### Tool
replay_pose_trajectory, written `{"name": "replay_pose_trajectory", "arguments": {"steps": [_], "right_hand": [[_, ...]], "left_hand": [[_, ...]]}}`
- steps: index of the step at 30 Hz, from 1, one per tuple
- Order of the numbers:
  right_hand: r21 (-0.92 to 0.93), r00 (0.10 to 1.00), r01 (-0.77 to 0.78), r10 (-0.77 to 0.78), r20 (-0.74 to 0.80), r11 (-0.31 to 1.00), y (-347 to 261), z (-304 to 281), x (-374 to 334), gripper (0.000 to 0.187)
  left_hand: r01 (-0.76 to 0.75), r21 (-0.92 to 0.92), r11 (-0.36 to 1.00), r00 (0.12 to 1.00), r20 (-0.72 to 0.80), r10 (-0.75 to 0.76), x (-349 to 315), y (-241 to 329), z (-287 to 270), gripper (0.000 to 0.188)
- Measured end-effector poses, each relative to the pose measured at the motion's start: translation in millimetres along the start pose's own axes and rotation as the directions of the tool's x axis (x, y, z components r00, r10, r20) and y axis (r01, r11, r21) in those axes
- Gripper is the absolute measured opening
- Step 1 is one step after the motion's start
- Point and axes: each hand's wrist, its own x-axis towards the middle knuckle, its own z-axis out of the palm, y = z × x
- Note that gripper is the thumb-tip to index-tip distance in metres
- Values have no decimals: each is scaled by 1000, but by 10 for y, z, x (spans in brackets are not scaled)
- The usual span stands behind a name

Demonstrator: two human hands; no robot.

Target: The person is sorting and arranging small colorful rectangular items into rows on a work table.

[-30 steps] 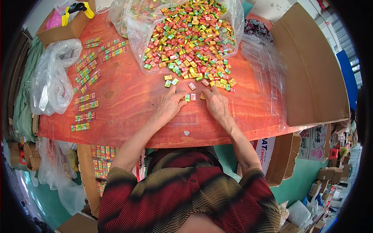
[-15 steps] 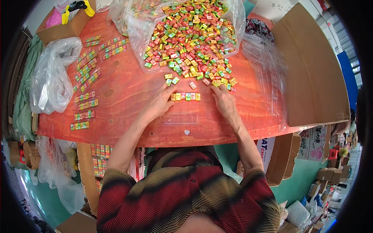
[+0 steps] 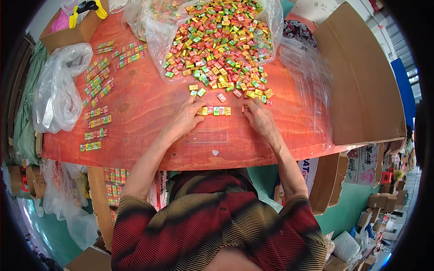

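I see the left hand [image 3: 184,118] at the left end of a row of small boxes [image 3: 216,110] on the red desk [image 3: 149,108], the right hand [image 3: 262,119] at a red box [image 3: 244,109] — fingers bent, whether gripping I cannot tell. The printing is too small to read — a pale carton [image 3: 363,165] bears dark characters.

Red surface [image 3: 149,97]: bright, fairly even light, soft faint shadows
Small boxes [image 3: 214,49]: vivid at upper centre, fine detail soft
Clear plastic bag [image 3: 49,99]: white glare, left of frame
Green floor [image 3: 65,230]: pale sheen, lower left
Cardboard panel [image 3: 361,77]: bowed by the fisheye, upper right
Black lens rim [image 3: 11,27]: rounded, cutting off the corners
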Motion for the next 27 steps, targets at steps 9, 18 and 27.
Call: {"name": "replay_pose_trajectory", "arguments": {"steps": [9, 18, 27], "right_hand": [[176, 993, 19, -40, 114, 984, -242, 24, 67, 50], [173, 974, 118, -147, 171, 978, -331, 215, 114, 41], [200, 983, 150, -167, 73, 968, -644, 114, -162, 31]], "left_hand": [[-34, 12, 999, 999, -17, 34, 1, 88, 15, 46], [-134, 64, 989, 981, -133, 142, 69, 101, 209, 32], [-29, 98, 995, 983, -175, 46, -340, 395, 14, 29]]}}
